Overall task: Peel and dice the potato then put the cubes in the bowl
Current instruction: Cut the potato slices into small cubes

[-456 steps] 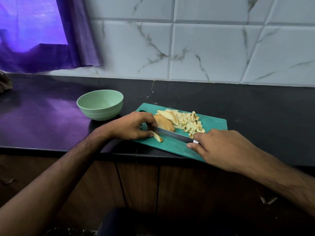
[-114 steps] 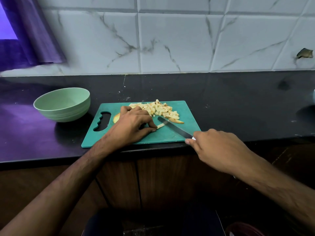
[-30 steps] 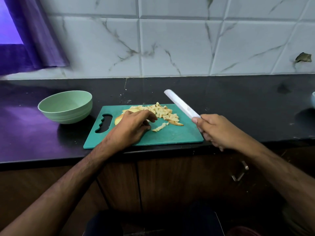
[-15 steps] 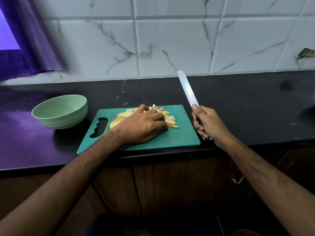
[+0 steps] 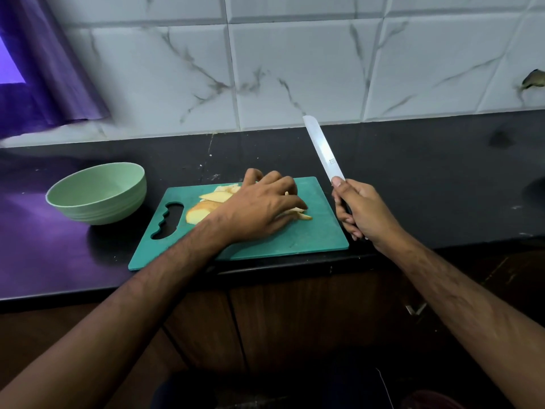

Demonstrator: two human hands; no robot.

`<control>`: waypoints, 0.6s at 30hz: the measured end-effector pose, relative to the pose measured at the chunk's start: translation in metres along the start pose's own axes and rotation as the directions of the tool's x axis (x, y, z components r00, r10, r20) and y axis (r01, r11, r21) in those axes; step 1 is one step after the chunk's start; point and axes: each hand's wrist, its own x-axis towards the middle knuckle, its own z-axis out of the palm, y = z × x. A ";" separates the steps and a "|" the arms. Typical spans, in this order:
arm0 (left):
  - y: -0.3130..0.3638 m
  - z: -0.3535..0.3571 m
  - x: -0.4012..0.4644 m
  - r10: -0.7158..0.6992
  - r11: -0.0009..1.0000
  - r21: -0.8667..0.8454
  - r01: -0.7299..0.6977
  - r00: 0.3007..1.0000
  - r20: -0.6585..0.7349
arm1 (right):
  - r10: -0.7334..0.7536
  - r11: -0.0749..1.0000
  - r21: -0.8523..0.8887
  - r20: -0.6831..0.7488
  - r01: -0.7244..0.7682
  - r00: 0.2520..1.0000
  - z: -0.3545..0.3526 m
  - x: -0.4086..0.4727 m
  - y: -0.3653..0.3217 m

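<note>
Left hand covers the cut potato on the board, right hand holds the knife up.

The left hand (image 5: 259, 208) lies on the green cutting board (image 5: 309, 234) with its fingers (image 5: 277, 180) curled over the pile of potato pieces (image 5: 203, 212); whether they pinch any piece I cannot tell. Some slices show at the left of the hand and a few strips at its right. The right hand (image 5: 358, 209) is just right of the board, fingers wrapped around the handle of the knife (image 5: 323, 149), and the blade points up and away, toward the tiled wall (image 5: 295, 60). The pale green bowl (image 5: 97, 193) stands on the dark tabletop (image 5: 427, 172) left of the board, apart from it, and no cubes show inside. A purple curtain (image 5: 44, 72) hangs at the far left.
</note>
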 end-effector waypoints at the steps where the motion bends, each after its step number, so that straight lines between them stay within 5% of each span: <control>1: 0.002 0.001 0.002 0.007 1.000 -0.008 -0.007 1.000 0.016 | -0.002 1.000 0.000 0.000 0.002 1.000 0.000 0.000 0.000; 9: 0.003 -0.004 -0.016 -0.008 0.999 -0.045 0.003 0.996 -0.093 | 0.000 1.000 0.007 0.005 0.000 1.000 -0.001 0.000 0.001; 18: -0.003 -0.010 -0.055 -0.066 0.974 -0.219 0.057 0.997 -0.036 | -0.003 0.999 -0.034 0.001 0.003 1.000 0.001 -0.001 -0.001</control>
